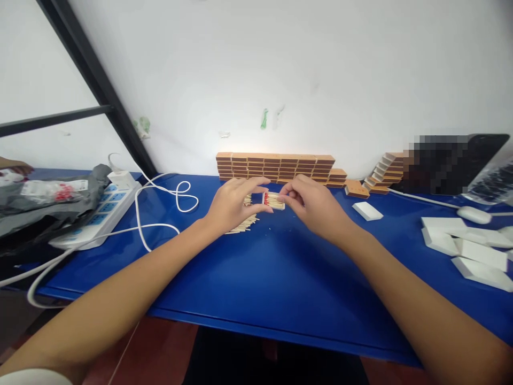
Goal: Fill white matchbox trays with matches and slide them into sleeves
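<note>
A small white matchbox tray (282, 206) of matchsticks (274, 200), their red heads to the left, is held just above the blue table. My left hand (233, 203) grips the tray's left end, thumb below and fingers above. At the right end, the fingertips of my right hand (310, 202) are pinched on the plain ends of the matchsticks. A loose pile of matchsticks (245, 224) lies under and beside my left hand, which partly covers it.
Stacked brown matchboxes (276, 167) line the wall, with a leaning stack (387, 171) further right. White trays (481, 248) are heaped at right, and one white tray (367, 211) lies nearer. A power strip (104, 211), white cables and a grey bag (48, 208) occupy the left. Another person's hand (16, 167) shows there.
</note>
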The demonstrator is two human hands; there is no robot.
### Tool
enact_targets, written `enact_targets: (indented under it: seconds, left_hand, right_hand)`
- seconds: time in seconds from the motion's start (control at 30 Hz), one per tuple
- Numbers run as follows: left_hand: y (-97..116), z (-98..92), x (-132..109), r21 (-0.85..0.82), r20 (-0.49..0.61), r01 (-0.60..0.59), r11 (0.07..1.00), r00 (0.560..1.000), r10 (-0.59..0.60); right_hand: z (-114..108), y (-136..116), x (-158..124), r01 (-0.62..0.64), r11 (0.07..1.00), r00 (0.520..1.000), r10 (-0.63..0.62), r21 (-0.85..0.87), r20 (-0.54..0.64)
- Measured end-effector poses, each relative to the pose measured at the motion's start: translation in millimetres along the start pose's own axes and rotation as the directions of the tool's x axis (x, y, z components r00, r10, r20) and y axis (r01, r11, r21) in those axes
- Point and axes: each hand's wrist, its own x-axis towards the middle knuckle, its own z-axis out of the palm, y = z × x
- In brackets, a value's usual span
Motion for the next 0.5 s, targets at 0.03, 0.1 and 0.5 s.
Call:
enact_targets:
  seconds: [0.03, 0.1, 0.5]
  left_hand:
    - [0.6, 0.2, 0.1, -0.011, -0.003, 0.002, 1.000, 1.000, -0.002]
    - [1.1, 0.0, 0.6, -0.026, -0.007, 0.015, 1.000, 1.000, -0.016]
    - [-6.5, -10.1, 5.7, -0.119, 0.028, 0.317, 0.941, 0.948, -0.316]
  right_hand:
    - [0.0, -0.5, -0.2, 0.016, 1.000, 1.000, -0.016, 0.002, -0.003]
    - [-0.8, -1.7, -0.1, 0.049, 0.999, 0.999, -0.049, 0.007, -0.018]
    - [38.1, -46.7, -19.5, 0.062, 0.974, 0.973, -0.108, 0.216, 0.205]
